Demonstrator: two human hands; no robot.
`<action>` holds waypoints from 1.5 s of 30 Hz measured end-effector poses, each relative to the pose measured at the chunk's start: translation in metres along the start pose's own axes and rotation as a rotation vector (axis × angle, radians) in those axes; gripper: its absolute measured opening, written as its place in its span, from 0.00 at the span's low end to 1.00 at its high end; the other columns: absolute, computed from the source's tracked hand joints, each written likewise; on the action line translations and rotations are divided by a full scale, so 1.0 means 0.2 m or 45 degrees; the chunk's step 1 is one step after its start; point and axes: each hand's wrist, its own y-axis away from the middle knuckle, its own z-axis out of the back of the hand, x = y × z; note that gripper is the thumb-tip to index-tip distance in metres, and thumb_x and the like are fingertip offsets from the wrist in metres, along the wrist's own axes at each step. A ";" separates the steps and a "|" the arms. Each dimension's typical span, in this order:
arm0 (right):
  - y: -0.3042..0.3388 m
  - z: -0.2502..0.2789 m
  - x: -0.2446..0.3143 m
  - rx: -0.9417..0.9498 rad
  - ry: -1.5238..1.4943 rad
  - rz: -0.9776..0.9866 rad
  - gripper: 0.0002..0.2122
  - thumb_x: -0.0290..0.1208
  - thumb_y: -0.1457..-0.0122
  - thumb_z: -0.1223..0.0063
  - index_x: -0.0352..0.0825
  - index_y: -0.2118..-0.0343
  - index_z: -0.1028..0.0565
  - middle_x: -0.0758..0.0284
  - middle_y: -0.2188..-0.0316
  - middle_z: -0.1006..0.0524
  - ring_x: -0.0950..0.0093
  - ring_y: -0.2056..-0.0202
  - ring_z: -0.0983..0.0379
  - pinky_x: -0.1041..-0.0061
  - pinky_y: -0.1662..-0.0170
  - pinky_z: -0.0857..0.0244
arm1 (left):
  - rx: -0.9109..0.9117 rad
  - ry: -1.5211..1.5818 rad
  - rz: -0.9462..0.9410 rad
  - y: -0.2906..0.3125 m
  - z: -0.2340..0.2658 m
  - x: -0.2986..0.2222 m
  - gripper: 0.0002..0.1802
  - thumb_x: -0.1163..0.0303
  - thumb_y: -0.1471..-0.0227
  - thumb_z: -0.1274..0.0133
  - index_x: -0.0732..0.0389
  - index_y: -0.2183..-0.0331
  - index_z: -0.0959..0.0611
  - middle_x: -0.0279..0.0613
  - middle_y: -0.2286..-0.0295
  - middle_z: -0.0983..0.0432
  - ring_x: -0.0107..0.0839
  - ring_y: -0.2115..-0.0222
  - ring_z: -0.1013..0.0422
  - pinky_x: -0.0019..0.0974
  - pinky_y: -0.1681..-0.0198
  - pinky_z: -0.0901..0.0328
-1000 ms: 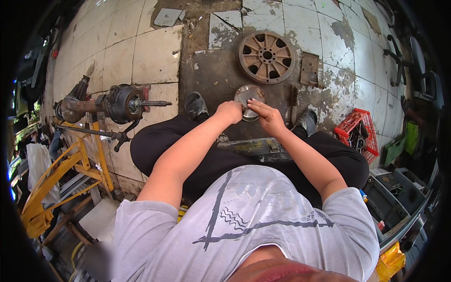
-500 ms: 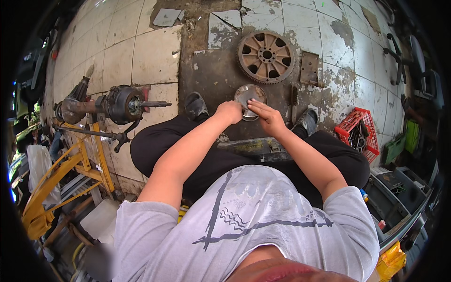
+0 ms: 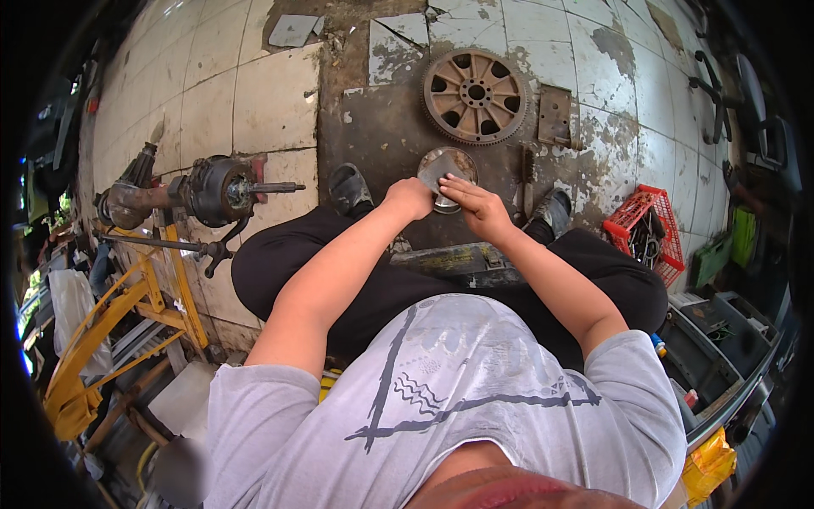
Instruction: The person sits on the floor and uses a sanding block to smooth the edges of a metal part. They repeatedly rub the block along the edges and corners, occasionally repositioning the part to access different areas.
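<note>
Between my feet sits a round, shallow metal dish with a shiny rim. A thin grey sheet lies over its left part; I cannot tell what it is made of. My left hand is closed at the sheet's left edge, by the dish rim. The fingers of my right hand are stretched out, with their tips resting on the sheet. Part of the dish and the sheet's near edge are hidden under my hands. Just beyond the dish, a rusty toothed flywheel lies flat on the floor.
A rusty plate and a dark narrow bar lie at the right. Beyond my right knee stands a red basket of tools. An axle assembly rests on a yellow stand at the left. A dark bar-like object lies near my legs.
The whole view has shifted slightly. My right fingertips sit a little farther left on the grey sheet; my left hand keeps nearly the same place.
</note>
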 end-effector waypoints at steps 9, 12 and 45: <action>0.07 0.00 -0.10 -0.003 0.040 -0.163 0.30 0.08 0.42 0.48 0.38 0.37 0.19 0.61 0.34 0.21 0.59 0.31 0.28 0.61 0.29 0.31 | -0.020 -0.017 -0.015 0.01 0.00 -0.01 0.24 0.60 0.37 0.47 0.54 0.42 0.15 0.54 0.52 0.13 0.52 0.49 0.18 0.54 0.44 0.24; 0.10 0.02 -0.18 0.028 0.050 -0.282 0.32 0.07 0.44 0.48 0.39 0.37 0.20 0.62 0.34 0.21 0.59 0.30 0.29 0.60 0.29 0.31 | 0.006 -0.020 -0.022 0.00 0.00 -0.02 0.22 0.61 0.38 0.47 0.56 0.46 0.13 0.54 0.51 0.13 0.51 0.48 0.18 0.53 0.44 0.23; 0.02 0.01 -0.10 0.092 0.073 -0.099 0.33 0.07 0.45 0.48 0.39 0.36 0.21 0.61 0.34 0.22 0.59 0.30 0.30 0.61 0.29 0.31 | -0.043 0.025 -0.021 -0.01 -0.05 0.01 0.23 0.62 0.38 0.48 0.53 0.44 0.15 0.54 0.53 0.13 0.52 0.51 0.17 0.55 0.46 0.23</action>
